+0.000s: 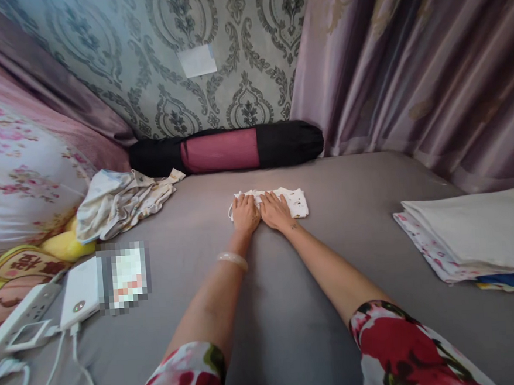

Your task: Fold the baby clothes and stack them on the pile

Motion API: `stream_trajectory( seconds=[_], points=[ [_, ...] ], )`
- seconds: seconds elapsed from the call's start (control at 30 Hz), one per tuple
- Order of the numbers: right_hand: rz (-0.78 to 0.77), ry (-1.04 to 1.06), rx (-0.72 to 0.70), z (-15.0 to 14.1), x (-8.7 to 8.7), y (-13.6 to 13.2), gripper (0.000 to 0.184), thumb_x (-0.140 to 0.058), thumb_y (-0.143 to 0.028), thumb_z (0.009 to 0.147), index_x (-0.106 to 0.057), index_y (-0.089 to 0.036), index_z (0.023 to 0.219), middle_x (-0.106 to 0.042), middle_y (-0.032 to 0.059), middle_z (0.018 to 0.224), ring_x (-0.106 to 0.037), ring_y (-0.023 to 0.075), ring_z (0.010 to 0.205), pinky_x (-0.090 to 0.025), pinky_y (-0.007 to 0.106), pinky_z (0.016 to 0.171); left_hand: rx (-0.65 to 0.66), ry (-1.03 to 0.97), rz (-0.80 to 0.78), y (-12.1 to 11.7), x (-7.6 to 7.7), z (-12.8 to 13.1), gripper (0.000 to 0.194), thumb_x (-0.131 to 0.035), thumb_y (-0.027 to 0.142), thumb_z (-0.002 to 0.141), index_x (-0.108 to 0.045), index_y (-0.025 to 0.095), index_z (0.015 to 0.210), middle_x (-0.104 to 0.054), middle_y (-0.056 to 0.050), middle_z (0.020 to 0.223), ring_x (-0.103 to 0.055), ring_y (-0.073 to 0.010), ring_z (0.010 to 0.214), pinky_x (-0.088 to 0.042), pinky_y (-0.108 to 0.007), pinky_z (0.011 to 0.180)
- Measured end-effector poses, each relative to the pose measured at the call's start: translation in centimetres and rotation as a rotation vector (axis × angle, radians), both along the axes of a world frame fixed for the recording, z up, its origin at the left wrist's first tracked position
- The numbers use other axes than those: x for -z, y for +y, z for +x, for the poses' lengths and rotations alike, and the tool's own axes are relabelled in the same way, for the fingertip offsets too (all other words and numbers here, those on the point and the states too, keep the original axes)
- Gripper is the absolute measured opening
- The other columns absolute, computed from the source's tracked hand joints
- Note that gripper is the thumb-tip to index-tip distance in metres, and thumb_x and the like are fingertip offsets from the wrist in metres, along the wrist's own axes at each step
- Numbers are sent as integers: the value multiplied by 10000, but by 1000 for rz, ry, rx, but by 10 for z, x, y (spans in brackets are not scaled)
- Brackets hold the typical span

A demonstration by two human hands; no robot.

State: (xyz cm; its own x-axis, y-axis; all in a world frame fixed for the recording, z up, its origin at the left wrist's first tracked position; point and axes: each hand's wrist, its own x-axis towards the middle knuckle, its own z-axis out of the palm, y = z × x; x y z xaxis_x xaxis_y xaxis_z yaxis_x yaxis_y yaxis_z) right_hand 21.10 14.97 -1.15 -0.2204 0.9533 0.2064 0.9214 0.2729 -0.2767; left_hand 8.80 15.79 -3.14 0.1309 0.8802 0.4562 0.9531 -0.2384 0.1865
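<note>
**Folded white cloth (298,200) on the grey sheet (349,192)**

I have both hands down on the cloth, which lies near the middle of my view as a small, flat oblong with dark printed marks at its right end. My left hand (246,215) rests over its left part, and my right hand (276,210) lies just beside it, over the middle. The fingers of both are stretched out flat, pointing away from me, and grip nothing. A pale bangle (232,261) circles my left wrist.

Beyond the cloth, I see a long black roll (291,143) with a pink middle section lying along the foot of the patterned wall (240,17). To the left, a crumpled printed cloth (125,199) lies near a flowered pillow (7,151). Closer to me on that side are a power strip (36,304) and a white box (79,290) with a cord plugged in; the thing at the box's right is blurred out. To the right, well apart from my hands, sits a folded pile of cloth (475,230), white on top, near the purple curtain (390,83).
</note>
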Motion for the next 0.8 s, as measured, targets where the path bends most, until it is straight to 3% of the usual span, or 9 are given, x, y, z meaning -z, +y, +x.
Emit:
stream_trajectory(
  seconds=[0.2, 0.43, 0.67, 0.8],
  points=[
    [13, -9, 5, -2, 5, 0, 470, -282, -294, 998, -465, -145, 1404, -441, 105, 1487, -325, 241, 1392, -160, 462, 1152, -104, -61, -56, 1, -1, -3, 285, -399, 118, 850, -608, 155, 1041, -670, -140, 1175, -515, -257, 1260, -304, -454, 1102],
    [17, -25, -46, -15, -7, 3, 489, -285, -285, 993, -424, -128, 1435, -380, 112, 1526, -277, 247, 1421, -133, 461, 1163, -143, -180, 2, -8, -9, -10, 371, -378, 108, 857, -569, 196, 1162, -637, -103, 1257, -496, -216, 1282, -286, -415, 1119],
    [38, -40, -64, -23, 8, 0, 478, -304, -307, 990, -469, -122, 1399, -397, 105, 1518, -284, 242, 1415, -147, 442, 1161, -261, -196, -10, -25, -10, -51, 394, -345, 141, 890, -545, 175, 1228, -635, -137, 1238, -538, -243, 1216, -319, -451, 1101],
    [3, -72, -66, -24, 1, 1, 456, -311, -285, 984, -501, -125, 1367, -422, 115, 1500, -307, 253, 1401, -161, 453, 1152, -355, -244, -99, -25, -4, -71, 432, -343, 104, 862, -536, 151, 1245, -631, -157, 1240, -547, -258, 1211, -379, -446, 1055]
  ],
)
